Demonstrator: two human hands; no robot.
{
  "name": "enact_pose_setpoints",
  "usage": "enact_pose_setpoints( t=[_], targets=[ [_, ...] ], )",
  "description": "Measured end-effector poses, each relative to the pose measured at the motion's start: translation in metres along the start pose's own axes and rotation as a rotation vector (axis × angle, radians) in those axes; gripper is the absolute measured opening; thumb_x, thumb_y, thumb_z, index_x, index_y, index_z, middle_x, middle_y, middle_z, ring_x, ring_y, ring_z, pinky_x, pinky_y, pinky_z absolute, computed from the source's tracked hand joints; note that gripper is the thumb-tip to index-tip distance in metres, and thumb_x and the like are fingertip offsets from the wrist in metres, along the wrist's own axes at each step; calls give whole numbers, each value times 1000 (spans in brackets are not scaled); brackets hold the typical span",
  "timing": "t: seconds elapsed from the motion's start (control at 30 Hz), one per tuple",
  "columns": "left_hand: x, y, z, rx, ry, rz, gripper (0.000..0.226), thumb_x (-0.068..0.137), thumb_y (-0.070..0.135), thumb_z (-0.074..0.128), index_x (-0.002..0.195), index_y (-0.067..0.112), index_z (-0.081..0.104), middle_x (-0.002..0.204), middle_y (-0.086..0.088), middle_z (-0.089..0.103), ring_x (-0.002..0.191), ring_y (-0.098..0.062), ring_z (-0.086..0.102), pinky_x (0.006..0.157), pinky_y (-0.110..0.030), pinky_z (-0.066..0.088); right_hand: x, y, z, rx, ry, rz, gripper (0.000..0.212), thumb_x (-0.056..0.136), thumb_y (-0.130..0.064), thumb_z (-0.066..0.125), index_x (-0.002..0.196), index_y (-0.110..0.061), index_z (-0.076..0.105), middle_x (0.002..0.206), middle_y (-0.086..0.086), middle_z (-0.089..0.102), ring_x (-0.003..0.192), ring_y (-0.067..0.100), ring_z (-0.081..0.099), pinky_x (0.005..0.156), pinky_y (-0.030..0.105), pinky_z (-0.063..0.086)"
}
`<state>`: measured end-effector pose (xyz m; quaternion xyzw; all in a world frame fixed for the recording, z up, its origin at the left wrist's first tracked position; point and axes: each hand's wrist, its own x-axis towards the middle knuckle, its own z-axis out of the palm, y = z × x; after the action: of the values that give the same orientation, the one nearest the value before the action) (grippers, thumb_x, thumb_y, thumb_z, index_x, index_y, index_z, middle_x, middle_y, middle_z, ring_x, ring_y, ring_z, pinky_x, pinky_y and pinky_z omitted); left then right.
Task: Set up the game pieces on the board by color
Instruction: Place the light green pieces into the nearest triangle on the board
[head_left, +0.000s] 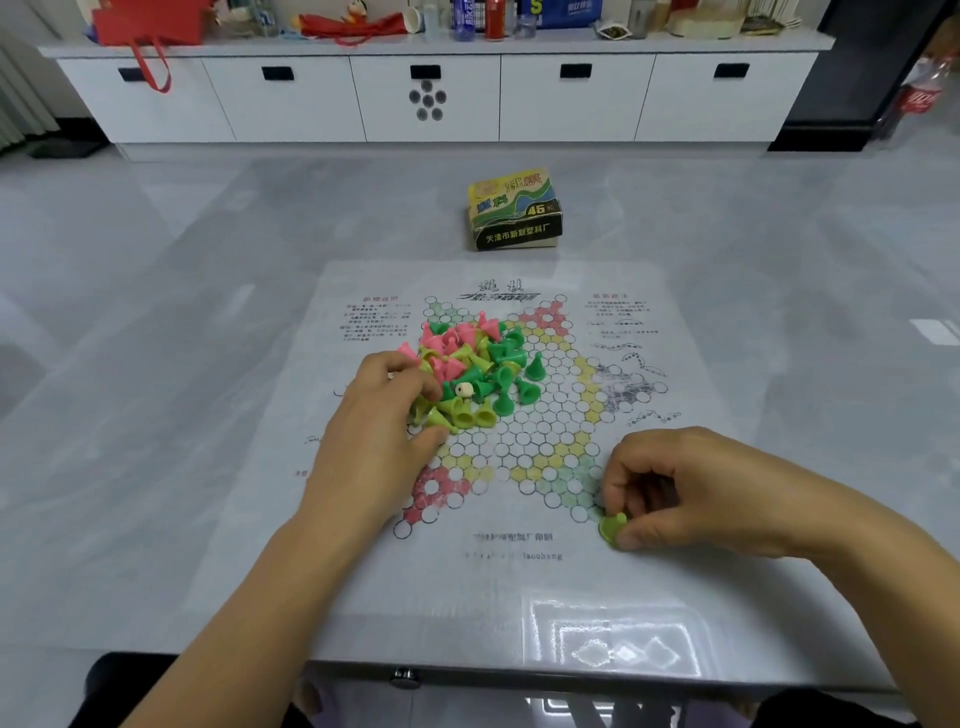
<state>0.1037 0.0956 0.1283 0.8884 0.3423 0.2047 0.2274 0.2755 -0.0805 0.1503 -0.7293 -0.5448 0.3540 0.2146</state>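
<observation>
Head view: right hand (670, 486), fingers pinched shut on one green piece (613, 527) at the near green corner of the board (675, 582); left hand (379, 415), fingers curled among the mixed pile of pieces (467, 371) on the board's far left, whether gripping one cannot be told. Risks, as judged: the thin sheet may slide under the pressing hand; the cone may tip off its small circle on release; the left hand may scatter the heap, or send the loose white die (464, 389) rolling over cells not yet filled
</observation>
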Motion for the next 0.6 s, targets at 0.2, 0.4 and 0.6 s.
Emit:
enact_pose_setpoints(
  t=[0.2,0.4,0.6],
  targets=[
    [-1,3,6,-12,67,38,19,77,17,69,95,17,65,106,11,34,103,-1,24,85,-16,23,-3,2,-17,290,15,15,35,57,-46,78,85,-29,65,75,-2,66,67,7,57,65,22,49],
    [3,8,17,78,65,112,36,72,15,74,107,16,66,110,-8,51,106,-23,38,87,-27,30,18,3,-11,213,301,62,3,79,-26,65,80,-23,65,70,-7,65,61,-2,55,62,14,46],
    [5,12,23,126,38,153,14,71,15,72,85,14,73,101,-12,58,99,-34,49,80,-34,32,31,-3,0,99,288,14,4,84,-25,62,84,-25,66,78,-14,64,70,-4,57,63,8,44]
  ],
)
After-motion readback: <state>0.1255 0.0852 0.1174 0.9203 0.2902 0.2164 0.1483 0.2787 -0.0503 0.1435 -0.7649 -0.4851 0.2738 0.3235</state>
